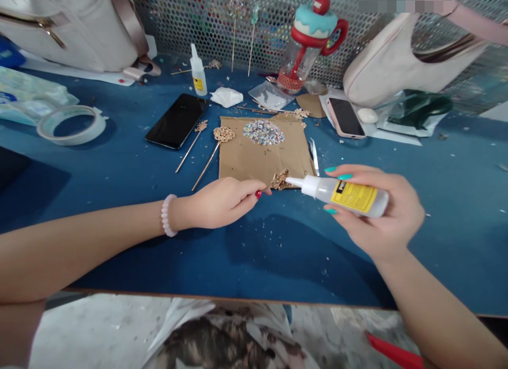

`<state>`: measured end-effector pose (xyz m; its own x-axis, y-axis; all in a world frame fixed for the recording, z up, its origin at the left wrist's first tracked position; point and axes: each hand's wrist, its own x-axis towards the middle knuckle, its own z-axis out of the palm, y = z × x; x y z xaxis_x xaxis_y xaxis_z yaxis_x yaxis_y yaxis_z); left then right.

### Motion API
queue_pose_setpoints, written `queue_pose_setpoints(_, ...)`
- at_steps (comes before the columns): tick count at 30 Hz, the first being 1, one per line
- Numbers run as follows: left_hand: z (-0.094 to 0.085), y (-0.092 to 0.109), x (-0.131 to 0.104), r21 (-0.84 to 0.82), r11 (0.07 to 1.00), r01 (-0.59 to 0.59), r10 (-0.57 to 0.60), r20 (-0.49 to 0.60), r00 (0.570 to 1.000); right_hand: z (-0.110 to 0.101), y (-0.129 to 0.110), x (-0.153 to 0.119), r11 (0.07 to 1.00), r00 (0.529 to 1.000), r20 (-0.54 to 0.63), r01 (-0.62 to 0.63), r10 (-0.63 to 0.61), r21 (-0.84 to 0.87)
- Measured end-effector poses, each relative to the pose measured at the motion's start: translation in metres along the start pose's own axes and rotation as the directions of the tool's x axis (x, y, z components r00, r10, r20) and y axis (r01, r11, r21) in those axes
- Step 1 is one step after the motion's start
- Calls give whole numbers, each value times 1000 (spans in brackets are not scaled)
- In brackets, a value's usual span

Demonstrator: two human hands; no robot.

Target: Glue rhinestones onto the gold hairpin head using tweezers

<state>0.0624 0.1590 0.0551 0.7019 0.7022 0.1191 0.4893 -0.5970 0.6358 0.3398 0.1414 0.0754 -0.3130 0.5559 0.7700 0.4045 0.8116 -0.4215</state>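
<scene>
My right hand is wrapped round a clear glue bottle with a yellow label, tipped on its side. Its white nozzle points left and reaches the gold openwork head of a hairpin; whether they touch I cannot tell. Thumb and fingers of my left hand pinch together beside that head, and the pin's stem is hidden in the grip. Under the head lies the near edge of a cardboard sheet, which carries a pile of glittering rhinestones. Two more gold hairpins rest to the left.
A black phone, a tape roll and a second glue bottle lie or stand left. Tweezers lie along the cardboard's right side. Behind are a cup, a pink phone, bags and a perforated metal panel.
</scene>
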Motion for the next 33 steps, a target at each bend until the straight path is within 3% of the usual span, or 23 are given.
queue_pose_setpoints(11, 5, -6, 0, 92, 994, -51, 48, 33, 998, 5, 1, -15, 999, 998, 40, -48, 49, -23)
queue_pose_setpoints(23, 6, -6, 0, 93, 993, -72, 70, 22, 997, 4, -3, -14, 993, 997, 65, 43, -36, -112)
queue_pose_setpoints(33, 5, -5, 0, 88, 995, -56, 54, 32, 998, 3, -1, -17, 996, 995, 90, 49, -43, -70)
